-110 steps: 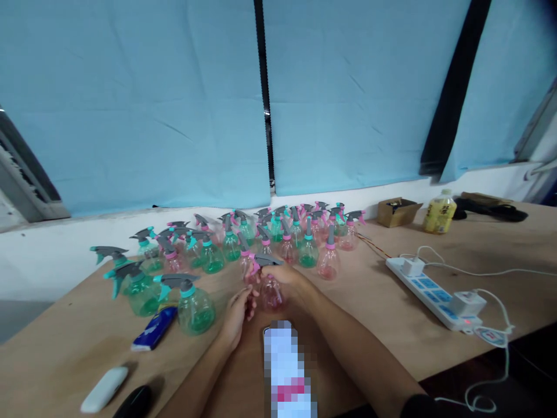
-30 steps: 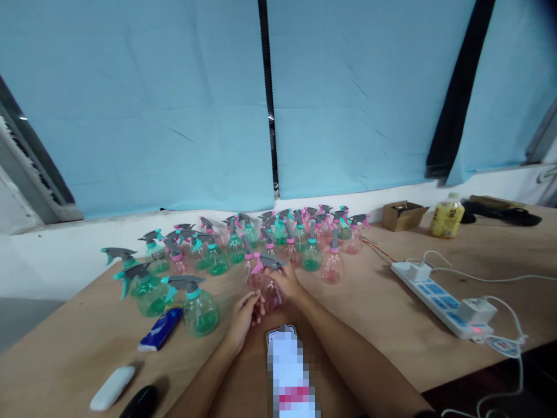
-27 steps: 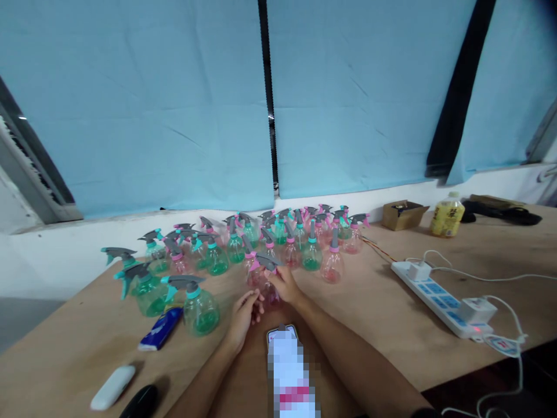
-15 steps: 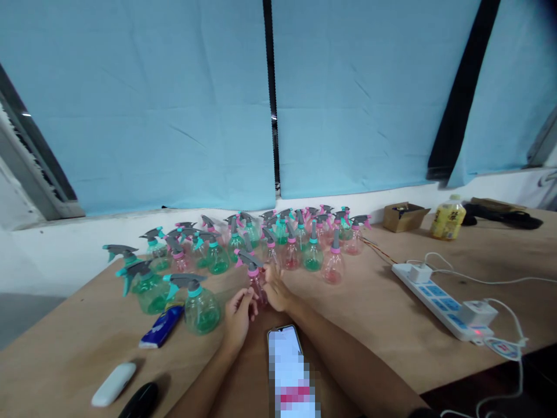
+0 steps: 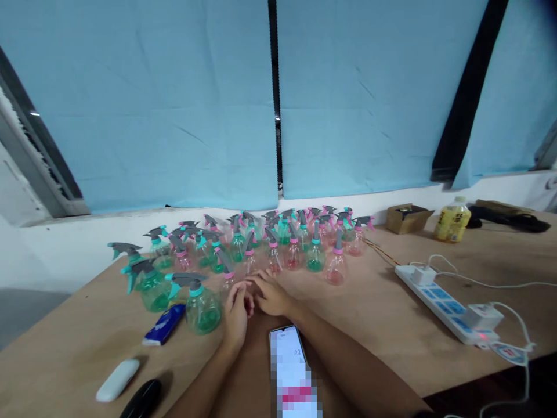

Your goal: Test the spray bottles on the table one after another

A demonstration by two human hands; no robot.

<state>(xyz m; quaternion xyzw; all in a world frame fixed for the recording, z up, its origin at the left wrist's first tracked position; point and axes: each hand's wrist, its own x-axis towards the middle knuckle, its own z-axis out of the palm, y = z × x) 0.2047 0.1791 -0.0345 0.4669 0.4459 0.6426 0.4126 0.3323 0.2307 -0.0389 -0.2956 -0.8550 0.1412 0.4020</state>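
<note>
Both forearms bare from the frame's lower edge up to the wrists; no sleeves over them, no gloves. Left hand [image 5: 236, 316] and right hand [image 5: 270, 294]: bare, no rings or watch discernible, though the picture is soft. Fingers [image 5: 243, 288] uncovered, nails too blurred to judge. A dark patch of cloth at the right elbow, near the frame's bottom edge; its kind cannot be told.

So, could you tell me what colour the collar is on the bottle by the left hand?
Pink collar, head view.
</note>
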